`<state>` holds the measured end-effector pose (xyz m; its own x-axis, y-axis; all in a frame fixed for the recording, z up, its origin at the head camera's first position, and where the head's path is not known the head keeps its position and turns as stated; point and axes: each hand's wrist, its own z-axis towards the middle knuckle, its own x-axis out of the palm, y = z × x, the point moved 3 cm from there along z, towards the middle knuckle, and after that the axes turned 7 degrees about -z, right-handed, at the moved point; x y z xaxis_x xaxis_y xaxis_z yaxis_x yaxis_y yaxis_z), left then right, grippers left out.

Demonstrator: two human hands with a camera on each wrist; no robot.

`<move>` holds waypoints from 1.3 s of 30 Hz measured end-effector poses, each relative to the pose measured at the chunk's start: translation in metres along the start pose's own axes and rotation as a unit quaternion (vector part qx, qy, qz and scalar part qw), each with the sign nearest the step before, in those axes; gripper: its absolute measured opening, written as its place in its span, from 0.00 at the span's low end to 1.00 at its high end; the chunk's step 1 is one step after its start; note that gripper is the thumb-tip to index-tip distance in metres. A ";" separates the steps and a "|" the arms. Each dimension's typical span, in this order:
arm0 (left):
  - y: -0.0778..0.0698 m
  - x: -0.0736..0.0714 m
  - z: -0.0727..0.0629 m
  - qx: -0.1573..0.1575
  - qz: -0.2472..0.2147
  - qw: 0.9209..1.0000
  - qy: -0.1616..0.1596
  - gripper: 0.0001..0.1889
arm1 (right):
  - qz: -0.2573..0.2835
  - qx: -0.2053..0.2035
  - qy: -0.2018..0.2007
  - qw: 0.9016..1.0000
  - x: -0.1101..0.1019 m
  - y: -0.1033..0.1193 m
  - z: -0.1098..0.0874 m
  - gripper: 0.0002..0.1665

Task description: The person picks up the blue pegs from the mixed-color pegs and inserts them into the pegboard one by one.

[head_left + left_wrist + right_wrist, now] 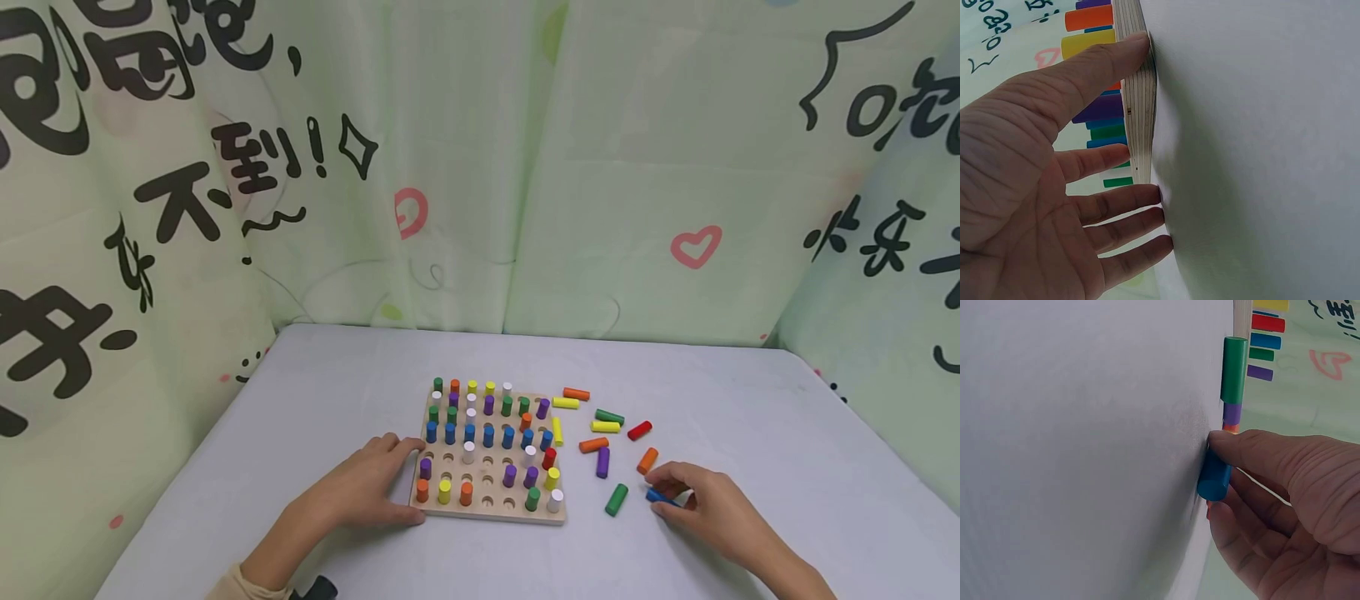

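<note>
A wooden pegboard (495, 516) lies on the table with pegs in several colours standing in its holes; some holes toward the front are bare. My left hand (367, 483) rests at its left side, fingers extended. In the left wrist view the thumb touches the board's edge (1140, 106) near one corner, and the index fingertip meets it further along. Right of the board, my right hand (705, 500) pinches a blue peg (660, 497) between thumb and fingers, low over the cloth. In the right wrist view that blue peg (1214, 478) lies beneath the thumb tip.
Loose pegs lie between board and right hand, including a green peg (617, 500), an orange peg (647, 461), a purple peg (603, 462) and a red peg (640, 431). A white cloth (337, 383) covers the table. Printed curtains (600, 167) hang behind and at both sides.
</note>
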<state>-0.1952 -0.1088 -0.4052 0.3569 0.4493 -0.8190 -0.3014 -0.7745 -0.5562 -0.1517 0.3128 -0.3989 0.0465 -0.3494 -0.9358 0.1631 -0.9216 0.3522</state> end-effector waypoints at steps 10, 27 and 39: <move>-0.001 0.000 -0.001 0.010 -0.001 1.000 -0.005 0.44 | -0.007 0.001 0.001 1.000 0.001 0.002 0.001 0.16; -0.001 0.000 0.000 0.006 0.007 1.000 -0.010 0.44 | 0.010 -0.035 -0.035 0.999 -0.001 0.029 0.006 0.14; -0.002 0.000 0.000 0.005 0.009 1.000 -0.007 0.45 | 0.037 -0.059 -0.100 0.993 -0.005 0.046 0.014 0.13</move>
<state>-0.1942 -0.1075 -0.4043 0.3383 0.4417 -0.8309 -0.3174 -0.7777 -0.5426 -0.1585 0.2693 -0.3780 -0.1321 -0.4527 -0.8818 0.2820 -0.8700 0.4044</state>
